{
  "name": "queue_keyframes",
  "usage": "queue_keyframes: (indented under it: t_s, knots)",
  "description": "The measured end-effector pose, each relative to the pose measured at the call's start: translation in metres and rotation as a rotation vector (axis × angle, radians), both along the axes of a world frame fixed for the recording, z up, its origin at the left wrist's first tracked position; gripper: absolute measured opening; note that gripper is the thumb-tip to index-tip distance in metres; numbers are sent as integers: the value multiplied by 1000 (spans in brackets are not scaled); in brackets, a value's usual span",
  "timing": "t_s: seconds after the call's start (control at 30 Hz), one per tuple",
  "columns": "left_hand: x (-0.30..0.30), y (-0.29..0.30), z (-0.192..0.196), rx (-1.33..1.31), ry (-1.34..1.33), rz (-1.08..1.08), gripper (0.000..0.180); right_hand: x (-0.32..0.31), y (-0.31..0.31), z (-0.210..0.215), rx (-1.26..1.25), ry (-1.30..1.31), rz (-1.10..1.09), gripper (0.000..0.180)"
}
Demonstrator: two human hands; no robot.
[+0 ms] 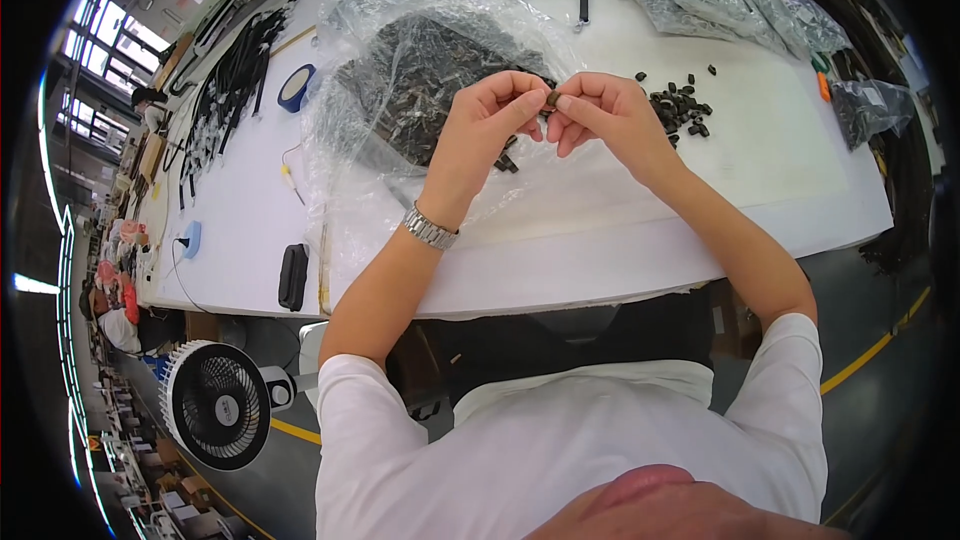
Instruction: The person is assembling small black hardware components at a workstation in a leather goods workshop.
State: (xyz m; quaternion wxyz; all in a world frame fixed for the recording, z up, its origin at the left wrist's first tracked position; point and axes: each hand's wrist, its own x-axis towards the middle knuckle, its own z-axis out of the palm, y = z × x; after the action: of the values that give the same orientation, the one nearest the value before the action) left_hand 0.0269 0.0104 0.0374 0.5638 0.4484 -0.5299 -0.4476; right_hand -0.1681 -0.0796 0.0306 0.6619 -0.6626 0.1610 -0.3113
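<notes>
Over the white table (560, 265), my two hands meet at the fingertips. A small dark brown piece (552, 98), too small to name more exactly, is pinched between them. My left hand (490, 120) closes on it from the left with thumb and index finger, and a metal-band watch (431, 227) circles that wrist. From the other side my right hand (612, 122) pinches the same piece, its other fingers curled. Just behind my left hand lies a large clear plastic bag (345, 15) full of similar dark pieces (420, 70). Several loose pieces (683, 108) are scattered right of my right hand.
Black straps (225, 80) lie at the left, beside a roll of blue tape (296, 88). A black case (293, 277) sits near the front edge. Filled plastic bags (700, 0) line the far right. A fan (218, 405) stands below the table's left front.
</notes>
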Motion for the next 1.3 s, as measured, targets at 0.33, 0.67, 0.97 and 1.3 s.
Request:
queue_keyframes:
  t_s: [0.33, 0.67, 0.97, 1.3]
  knots:
    - [-13, 6, -3, -125, -306, 196, 10, -2, 4, -14, 221, -68, 111, 18]
    - [-4, 0, -5, -108, -297, 50, 9, -2, 6, -8, -90, -49, -11, 12]
    - [-23, 7, 2, -289, -559, 266, 7, -3, 1, -16, 171, -64, 23, 15]
    - [-24, 11, 5, -299, -587, 285, 7, -4, -7, -17, 411, -21, 279, 22]
